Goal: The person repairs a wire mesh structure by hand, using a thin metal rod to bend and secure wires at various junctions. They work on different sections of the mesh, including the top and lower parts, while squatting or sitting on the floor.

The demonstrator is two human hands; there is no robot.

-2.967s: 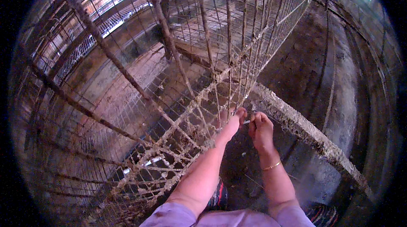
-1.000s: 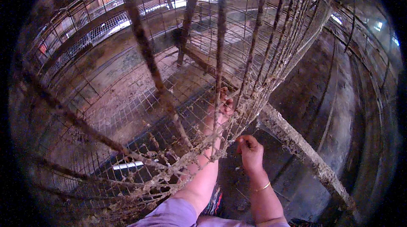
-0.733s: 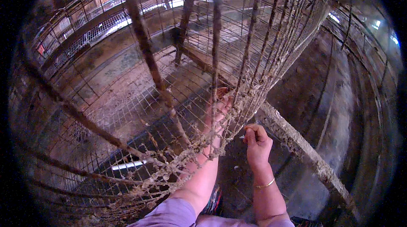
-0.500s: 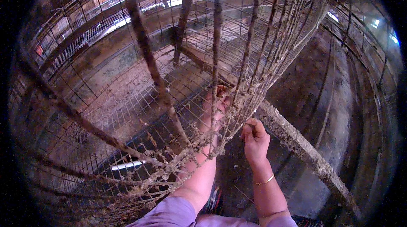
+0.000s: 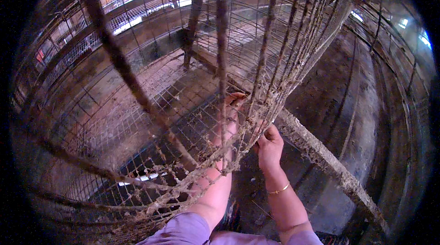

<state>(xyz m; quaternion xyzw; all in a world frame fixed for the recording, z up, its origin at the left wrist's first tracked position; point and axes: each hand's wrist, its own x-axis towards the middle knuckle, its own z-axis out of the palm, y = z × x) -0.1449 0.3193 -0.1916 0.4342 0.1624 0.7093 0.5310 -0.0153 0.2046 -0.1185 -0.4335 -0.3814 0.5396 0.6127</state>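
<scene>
The left hand (image 5: 234, 102) is behind the brown, dirt-crusted wire-mesh cage panel (image 5: 206, 166), its grip unclear; the right hand (image 5: 270, 148) is curled closed at the panel's lower edge, presumably keeping both faces reachable.

Looks down from the person's head, through the left of 2 fisheye cameras worn side by side. Faces forward over the forearms (image 5: 287, 204) at the lower edge, toward the left hand (image 5: 236, 100) and right hand (image 5: 270, 148) near the middle. Sits close to the wire cage (image 5: 222, 57), looking through it on the left and past it to the floor (image 5: 321, 103) on the right.
</scene>
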